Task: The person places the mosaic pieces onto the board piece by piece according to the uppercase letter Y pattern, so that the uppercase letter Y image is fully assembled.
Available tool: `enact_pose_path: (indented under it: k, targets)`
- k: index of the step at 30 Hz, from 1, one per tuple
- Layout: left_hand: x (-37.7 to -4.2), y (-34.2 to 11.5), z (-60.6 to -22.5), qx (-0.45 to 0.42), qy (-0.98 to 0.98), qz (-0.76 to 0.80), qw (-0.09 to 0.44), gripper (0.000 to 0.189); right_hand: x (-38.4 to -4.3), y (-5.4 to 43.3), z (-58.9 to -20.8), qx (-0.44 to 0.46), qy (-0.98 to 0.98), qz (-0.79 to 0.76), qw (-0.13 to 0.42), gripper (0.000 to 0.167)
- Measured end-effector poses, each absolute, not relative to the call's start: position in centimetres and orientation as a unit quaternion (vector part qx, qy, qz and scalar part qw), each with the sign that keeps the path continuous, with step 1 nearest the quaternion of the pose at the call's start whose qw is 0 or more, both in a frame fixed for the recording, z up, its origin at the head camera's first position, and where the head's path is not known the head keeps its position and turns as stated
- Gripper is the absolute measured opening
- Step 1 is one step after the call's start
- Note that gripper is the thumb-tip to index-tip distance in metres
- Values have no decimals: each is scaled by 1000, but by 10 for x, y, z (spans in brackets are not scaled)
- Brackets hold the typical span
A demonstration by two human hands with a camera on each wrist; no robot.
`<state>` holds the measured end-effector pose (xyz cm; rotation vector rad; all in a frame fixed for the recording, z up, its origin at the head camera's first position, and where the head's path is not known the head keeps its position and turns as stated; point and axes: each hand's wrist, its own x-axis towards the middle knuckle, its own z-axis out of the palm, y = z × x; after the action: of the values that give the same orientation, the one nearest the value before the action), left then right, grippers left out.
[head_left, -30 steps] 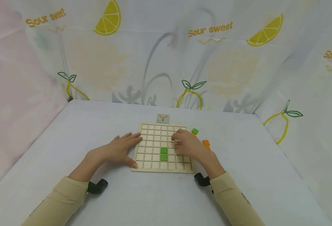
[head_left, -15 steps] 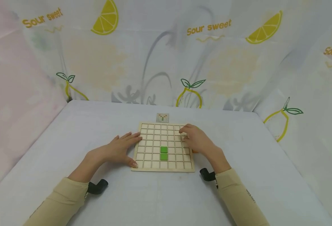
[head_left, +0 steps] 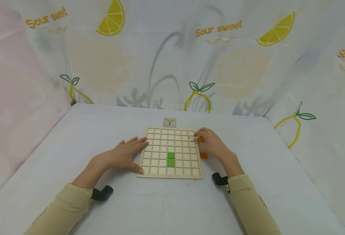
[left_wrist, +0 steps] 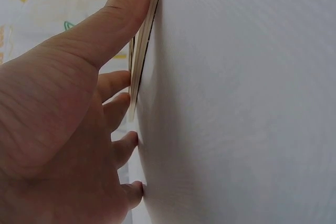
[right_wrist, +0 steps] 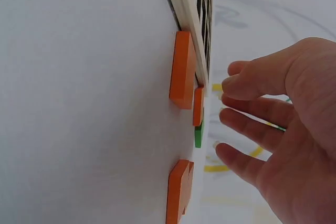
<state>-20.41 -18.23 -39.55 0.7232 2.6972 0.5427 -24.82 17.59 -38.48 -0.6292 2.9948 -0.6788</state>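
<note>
A square wooden grid board (head_left: 157, 148) lies on the white table, with two green square tiles (head_left: 170, 159) in neighbouring cells of one column. My left hand (head_left: 125, 156) rests along the board's left edge, fingers spread and thumb at the near left corner. Over the board's right edge hovers my right hand (head_left: 211, 142). In the right wrist view its fingers (right_wrist: 252, 127) are loosely bent, and nothing shows between them. Below it on the table lie several orange tiles (right_wrist: 182, 72) and one green tile (right_wrist: 198, 135), partly hidden by the hand in the head view.
Beyond the board's far edge lies a small pattern card (head_left: 169, 122) with a coloured grid printed on it. Behind the table (head_left: 172, 205) hangs a fabric backdrop (head_left: 160, 58) with lemon prints. A black wrist device (head_left: 102, 193) sits below each hand.
My right hand has moved right, from over the board's right columns to the loose tiles beside it. My left hand stays in place, and the two green tiles remain in their cells.
</note>
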Motion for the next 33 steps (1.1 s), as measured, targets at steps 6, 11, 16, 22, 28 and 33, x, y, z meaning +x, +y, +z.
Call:
enact_pose_path:
  k: [6, 11, 16, 22, 28, 33]
  targets:
    - [-205, -182, -396, 249, 938, 185, 152, 112, -253, 184, -388, -162, 964, -210, 23, 44]
    - [-204, -183, -395, 249, 937, 190, 152, 111, -258, 191, -389, -158, 965, -208, 20, 47]
    - [-203, -182, -394, 252, 937, 190, 151, 111, -260, 195, -392, -169, 966, -195, 15, 44]
    - [-204, -182, -395, 253, 938, 186, 148, 110, -258, 195, -391, -157, 966, -202, 31, 42]
    - [-205, -183, -397, 254, 937, 190, 145, 111, -256, 195, -391, -165, 967, -190, 34, 40]
    - [-205, -183, -397, 254, 937, 190, 146, 111, -256, 195, -391, -159, 969, -184, 38, 41]
